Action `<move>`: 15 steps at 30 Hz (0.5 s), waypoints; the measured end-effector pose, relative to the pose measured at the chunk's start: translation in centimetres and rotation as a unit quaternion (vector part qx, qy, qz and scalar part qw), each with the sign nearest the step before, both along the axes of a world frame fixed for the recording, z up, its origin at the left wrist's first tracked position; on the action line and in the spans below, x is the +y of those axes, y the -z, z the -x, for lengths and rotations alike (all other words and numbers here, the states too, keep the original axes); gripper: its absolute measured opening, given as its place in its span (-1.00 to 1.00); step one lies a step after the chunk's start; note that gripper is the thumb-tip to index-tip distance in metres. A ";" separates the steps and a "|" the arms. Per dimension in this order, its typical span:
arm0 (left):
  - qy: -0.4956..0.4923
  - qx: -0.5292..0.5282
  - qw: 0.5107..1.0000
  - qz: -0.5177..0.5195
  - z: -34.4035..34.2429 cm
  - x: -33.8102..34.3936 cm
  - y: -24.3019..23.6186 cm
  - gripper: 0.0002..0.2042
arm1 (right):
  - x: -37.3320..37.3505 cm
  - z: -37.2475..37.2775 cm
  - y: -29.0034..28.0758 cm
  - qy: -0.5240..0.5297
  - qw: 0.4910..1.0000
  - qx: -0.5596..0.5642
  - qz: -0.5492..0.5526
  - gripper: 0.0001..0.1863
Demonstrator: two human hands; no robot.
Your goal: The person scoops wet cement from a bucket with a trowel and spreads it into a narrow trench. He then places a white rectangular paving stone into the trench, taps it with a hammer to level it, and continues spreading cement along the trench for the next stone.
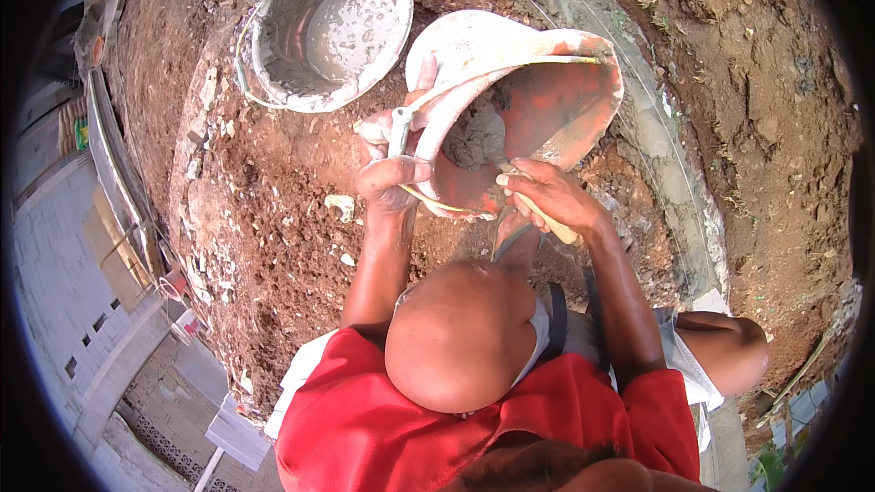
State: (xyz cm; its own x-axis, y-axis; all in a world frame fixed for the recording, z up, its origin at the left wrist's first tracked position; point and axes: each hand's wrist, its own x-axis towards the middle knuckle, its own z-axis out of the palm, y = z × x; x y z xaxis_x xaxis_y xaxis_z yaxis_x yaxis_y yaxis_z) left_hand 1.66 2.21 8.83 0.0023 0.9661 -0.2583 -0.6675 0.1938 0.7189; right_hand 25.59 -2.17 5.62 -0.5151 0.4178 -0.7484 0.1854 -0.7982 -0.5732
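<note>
The right hand is closed around the pale handle of a trowel, thumb laid along it, with its knuckles up and the wrist near the bucket's mouth. The trowel's forward end reaches inside a tilted bucket, at a lump of grey mortar. The left hand clasps the bucket's left side by the white handle grip, thumb toward the body and fingers spread farther up along the outer wall. The bucket lies tipped over, mouth facing right and toward the person, its orange-red inside smeared grey. Both forearms run forward from red sleeves, the left one nearly straight ahead, the right one slanting inward; a bare bent knee rises between them.

Just beyond, to the left, a wider bucket stands upright with wet grey slurry inside. All this is on reddish, stony soil. To the right, taut string runs over a curving grey strip of mortar. At the far left stands a pale block wall.
</note>
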 end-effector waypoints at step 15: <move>-0.217 -0.057 0.966 0.132 4.0 -8.5 -0.5 -0.42 | 7.2 -6.7 -7.8 -0.110 0.943 -0.192 -0.250 -0.46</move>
